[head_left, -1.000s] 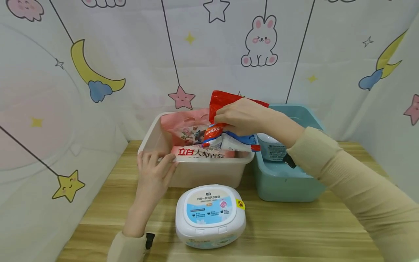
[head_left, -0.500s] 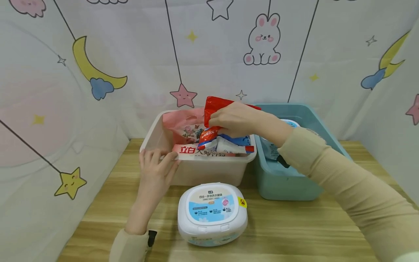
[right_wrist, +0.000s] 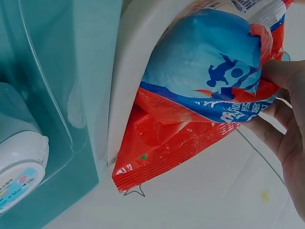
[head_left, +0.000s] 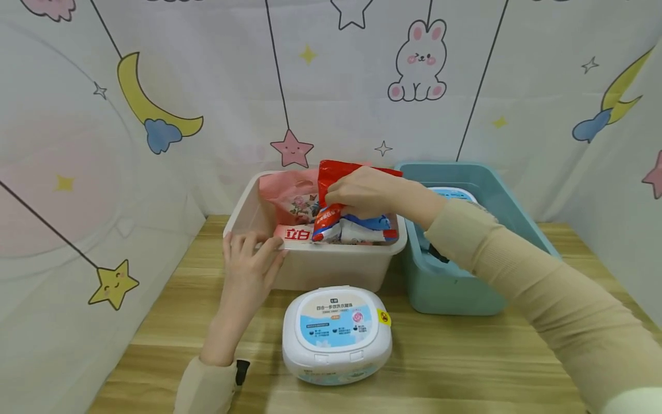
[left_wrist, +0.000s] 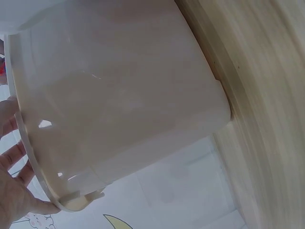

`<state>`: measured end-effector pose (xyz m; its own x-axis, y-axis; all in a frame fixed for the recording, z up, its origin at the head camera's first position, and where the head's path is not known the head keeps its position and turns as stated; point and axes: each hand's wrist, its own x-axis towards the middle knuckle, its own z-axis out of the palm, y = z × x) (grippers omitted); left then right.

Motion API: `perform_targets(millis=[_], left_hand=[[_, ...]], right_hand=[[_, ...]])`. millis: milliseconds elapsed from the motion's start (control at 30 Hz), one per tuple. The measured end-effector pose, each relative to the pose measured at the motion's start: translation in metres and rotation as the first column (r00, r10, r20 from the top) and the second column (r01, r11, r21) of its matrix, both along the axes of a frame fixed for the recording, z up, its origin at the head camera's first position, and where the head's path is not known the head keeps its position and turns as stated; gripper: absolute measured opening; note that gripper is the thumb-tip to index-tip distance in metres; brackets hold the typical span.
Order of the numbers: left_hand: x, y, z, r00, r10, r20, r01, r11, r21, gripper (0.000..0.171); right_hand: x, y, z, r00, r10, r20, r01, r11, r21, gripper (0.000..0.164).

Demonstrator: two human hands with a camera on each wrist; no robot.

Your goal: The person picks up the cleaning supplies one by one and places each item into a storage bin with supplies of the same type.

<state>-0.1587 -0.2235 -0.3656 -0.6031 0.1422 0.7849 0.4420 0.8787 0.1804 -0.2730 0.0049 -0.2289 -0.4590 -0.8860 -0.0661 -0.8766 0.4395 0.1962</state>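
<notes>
My right hand (head_left: 362, 190) pinches a red, blue and white plastic bag (head_left: 369, 224), which looks like a laundry powder bag. It sits inside the white bin (head_left: 331, 270), its red end standing above the rim. In the right wrist view the thumb and fingers crumple the bag (right_wrist: 205, 62) at one side. My left hand (head_left: 248, 267) grips the bin's front rim near the left corner, as the left wrist view also shows. Behind and left of the bag, a pink floral bag (head_left: 289, 195) stands in the bin. A pink package (head_left: 296, 234) with red lettering lies at its front, partly covered.
A white lidded tub (head_left: 336, 333) with a blue label stands on the wooden table (head_left: 455, 368) before the bin. To the right is a teal bin (head_left: 455, 296) holding another white tub (head_left: 452, 193), partly hidden by my right arm. A printed curtain hangs behind.
My right hand has moved down and left, lowering the bag deeper into the white bin over the pink package. My left hand keeps its place on the rim. The view has shifted slightly.
</notes>
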Motion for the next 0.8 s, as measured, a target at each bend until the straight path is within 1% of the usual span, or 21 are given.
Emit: perform_targets(millis=[200,533,800], left_hand=[[0.0,0.0,0.0,1.0,0.006,0.009,-0.006,1.0,0.002,0.019],[-0.001,0.001,0.001,1.0,0.0,0.005,0.0,1.0,0.007,0.018],[0.0,0.0,0.0,1.0,0.0,-0.007,0.0,1.0,0.008,0.019]], right_hand=[[-0.004,-0.006,-0.005,1.0,0.008,0.015,-0.009,1.0,0.027,0.029],[-0.007,-0.011,-0.01,1.0,0.004,0.028,-0.005,0.999,0.035,0.03],[-0.009,-0.017,-0.017,1.0,0.006,0.009,-0.007,0.998,0.055,0.032]])
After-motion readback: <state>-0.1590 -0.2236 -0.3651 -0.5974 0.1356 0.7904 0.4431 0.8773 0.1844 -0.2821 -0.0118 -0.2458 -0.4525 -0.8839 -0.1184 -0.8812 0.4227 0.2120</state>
